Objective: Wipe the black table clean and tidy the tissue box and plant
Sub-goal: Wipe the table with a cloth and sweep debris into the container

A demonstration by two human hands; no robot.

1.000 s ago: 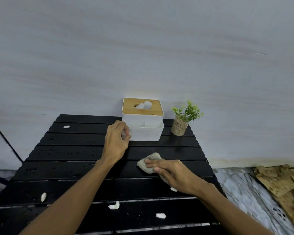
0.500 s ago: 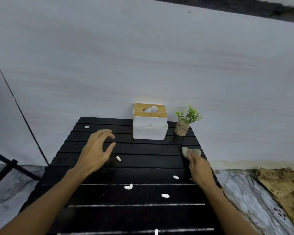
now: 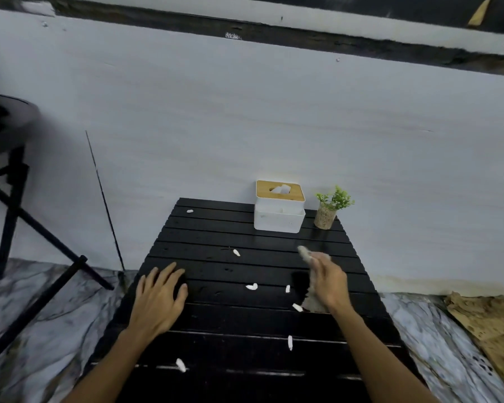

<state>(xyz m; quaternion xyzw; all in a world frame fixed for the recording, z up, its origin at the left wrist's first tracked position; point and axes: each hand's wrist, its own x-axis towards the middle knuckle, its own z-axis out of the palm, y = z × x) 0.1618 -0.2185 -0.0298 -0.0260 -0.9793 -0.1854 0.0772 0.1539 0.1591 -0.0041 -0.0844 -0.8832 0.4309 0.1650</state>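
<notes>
Since the earlier frame, the right hand (image 3: 328, 282) has left the table's right edge and risen, tilted, over the right-centre slats, while the left hand (image 3: 157, 298) has come down near the left edge. Head view: the left hand lies with fingers spread and straight on the black table (image 3: 216, 228), holding nothing, probably to steady the table. The right hand grips the cloth (image 3: 303, 253), bunched, one end above the fingers and one below the palm; whether it touches the slats cannot be told. White scraps (image 3: 251, 286) are scattered across the slats, so wiping is unfinished. The tissue box (image 3: 279, 207) and plant (image 3: 328, 210) stand upright, side by side, at the far right corner by the wall, apart from the wiping area.
</notes>
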